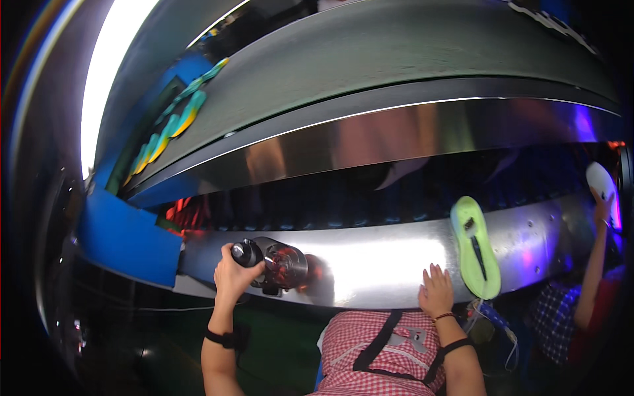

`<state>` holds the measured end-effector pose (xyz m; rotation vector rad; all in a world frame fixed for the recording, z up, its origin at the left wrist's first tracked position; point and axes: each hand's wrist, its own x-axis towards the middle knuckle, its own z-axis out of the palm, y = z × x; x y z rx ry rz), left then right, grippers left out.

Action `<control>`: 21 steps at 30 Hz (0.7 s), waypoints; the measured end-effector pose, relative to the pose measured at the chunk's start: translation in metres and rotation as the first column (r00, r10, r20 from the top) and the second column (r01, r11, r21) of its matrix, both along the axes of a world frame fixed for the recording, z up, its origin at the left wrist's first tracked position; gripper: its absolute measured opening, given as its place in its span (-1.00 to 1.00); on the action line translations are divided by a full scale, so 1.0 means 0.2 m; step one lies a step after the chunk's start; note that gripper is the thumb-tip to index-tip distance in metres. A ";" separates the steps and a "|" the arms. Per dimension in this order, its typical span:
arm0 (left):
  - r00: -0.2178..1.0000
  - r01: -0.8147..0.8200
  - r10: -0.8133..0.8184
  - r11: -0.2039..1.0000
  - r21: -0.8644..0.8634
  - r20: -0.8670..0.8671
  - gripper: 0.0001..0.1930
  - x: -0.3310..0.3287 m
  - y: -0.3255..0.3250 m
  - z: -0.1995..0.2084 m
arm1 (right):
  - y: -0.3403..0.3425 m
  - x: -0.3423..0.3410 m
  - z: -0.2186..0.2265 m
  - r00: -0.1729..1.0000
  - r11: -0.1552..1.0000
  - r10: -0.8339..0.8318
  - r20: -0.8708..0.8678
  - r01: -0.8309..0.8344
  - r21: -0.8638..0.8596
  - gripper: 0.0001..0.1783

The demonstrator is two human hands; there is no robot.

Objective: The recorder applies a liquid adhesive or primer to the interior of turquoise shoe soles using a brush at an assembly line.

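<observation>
My left hand (232, 274) is wrapped round the black knobbed top or handle of a shiny metal pot-like vessel (285, 266), which sits on the left part of the steel ledge (370, 244). The vessel's exact kind is hard to make out. My right hand (436, 290) rests on the front edge of the ledge, its fingers stretched out with nothing in them. Just right of it lies a pale yellow-green shoe-sole-shaped piece (484, 280). Along its middle runs a slim dark brush-like object (479, 254).
Beyond the ledge runs a wide grey-green conveyor belt (370, 53) with a steel side wall. Teal-and-yellow sole pieces (173, 132) lie at its left end, beside a blue frame (125, 234). At far right another person's hand (602, 206) holds a white sole-like piece (599, 180).
</observation>
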<state>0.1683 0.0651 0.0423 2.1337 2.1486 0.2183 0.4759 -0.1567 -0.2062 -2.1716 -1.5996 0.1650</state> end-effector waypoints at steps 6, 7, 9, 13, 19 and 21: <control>0.965 -0.220 0.228 0.973 0.073 -0.133 -0.18 -0.35 0.18 0.00 | -0.01 0.00 -0.01 1.000 1.000 0.023 0.021 -0.023 0.009 -0.49; 0.951 -0.258 0.267 0.963 0.073 -0.156 -0.15 -0.37 0.21 0.01 | -0.01 0.00 -0.01 1.000 1.000 0.022 0.009 -0.022 0.005 -0.49; 0.931 -0.308 0.319 0.947 0.088 -0.177 -0.15 -0.43 0.25 0.00 | -0.01 0.00 -0.01 1.000 1.000 0.027 0.009 -0.027 0.009 -0.49; 0.867 -0.454 0.457 0.889 0.060 -0.199 -0.13 -0.58 0.33 -0.11 | -0.01 0.00 -0.01 0.999 1.000 0.026 0.025 -0.026 0.001 -0.48; 0.829 -0.559 0.560 0.827 0.060 -0.001 -0.13 -0.66 0.38 -0.27 | -0.02 0.01 -0.01 0.999 1.000 0.027 0.039 -0.028 0.002 -0.49; 0.830 -0.558 0.558 0.828 0.059 0.014 -0.13 -0.66 0.40 -0.31 | -0.02 0.01 -0.01 0.998 1.000 0.028 0.050 -0.028 0.003 -0.49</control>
